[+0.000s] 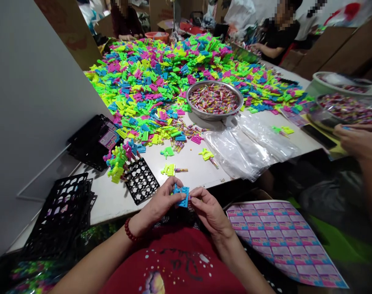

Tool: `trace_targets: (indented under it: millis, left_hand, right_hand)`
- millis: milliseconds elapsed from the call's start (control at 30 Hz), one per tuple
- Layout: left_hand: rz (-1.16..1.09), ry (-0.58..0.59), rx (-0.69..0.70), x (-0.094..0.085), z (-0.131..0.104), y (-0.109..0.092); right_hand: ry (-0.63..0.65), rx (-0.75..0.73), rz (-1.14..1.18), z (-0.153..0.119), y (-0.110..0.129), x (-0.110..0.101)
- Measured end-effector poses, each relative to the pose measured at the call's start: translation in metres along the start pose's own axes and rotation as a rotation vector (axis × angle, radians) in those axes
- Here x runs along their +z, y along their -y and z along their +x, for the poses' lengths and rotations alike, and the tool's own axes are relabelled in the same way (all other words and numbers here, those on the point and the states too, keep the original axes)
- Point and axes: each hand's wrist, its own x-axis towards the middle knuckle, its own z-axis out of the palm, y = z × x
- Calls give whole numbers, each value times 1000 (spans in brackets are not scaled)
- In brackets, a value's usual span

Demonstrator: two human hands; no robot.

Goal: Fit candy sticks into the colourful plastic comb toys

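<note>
From my end I see one blue piece (183,200), a small, flat, bright plastic shape with slots, held up between the hands in front of the red shirt (173,253), near the table's close edge. My left hand (161,199) pinches it, thumb on its face, wrist bent inward. My right hand (208,207) comes in from the other side, fingertips closed on a small purplish item (190,197) at the piece's edge; that may be a tube, but it is too small to be sure. Past the left hand lies one black rack (142,179) with coloured figures standing at its far end. Beyond the hands I count two yellow pieces (168,169), each with a patterned tube, and one green piece (166,152). Farther off, one metal bowl (214,116) stands before the heap (149,77), with two people across the table.
</note>
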Motion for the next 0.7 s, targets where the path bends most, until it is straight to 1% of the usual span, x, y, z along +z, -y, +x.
trace_targets:
  millis: [167,233,300,400,467,600,700]
  left_hand:
    - [256,-74,112,5,-9,-9]
    - [296,-88,115,3,-9,-8]
    - [229,-65,60,0,-6,-5]
    - [7,-22,-57,-3,-1,4]
    - [-86,-15,-98,-3,1,10]
    - [-132,-23,-117,1,0,17]
    - [-124,-32,-107,3,-4,15]
  right_hand:
    - [5,-98,-107,-2,1,-3]
    - [11,-110,-130,-1,0,-4]
    - [22,-99,-128,-1,-1,-6]
    - [19,-49,-100,-1,-3,-9]
    - [3,-9,-85,-2,-3,-10]
    - [-4,18,-92,-2,-3,-13]
    - [33,17,-118,-5,-3,-15]
